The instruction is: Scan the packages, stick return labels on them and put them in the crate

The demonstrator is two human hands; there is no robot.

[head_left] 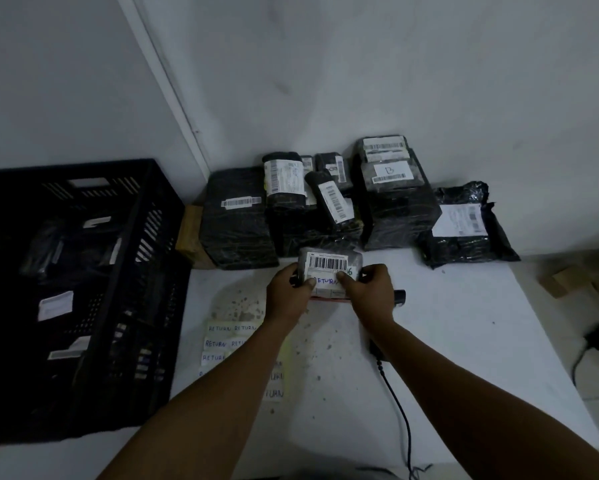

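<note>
At frame centre, above the tabletop [447, 341], your left hand [286, 294] and right hand [369, 292] each pinch one side of the package [331, 268], thumbs pressing its RETURN label [327, 281] flat so it sticks. The crate [83, 271] waits at left, seemingly the next stop.

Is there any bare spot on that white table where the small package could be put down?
Yes. The widest bare patch of the table lies right of the scanner cable, in front of the crumpled bag. The back edge is crowded with stacked parcels; the left strip holds return labels beside the crate.
</note>
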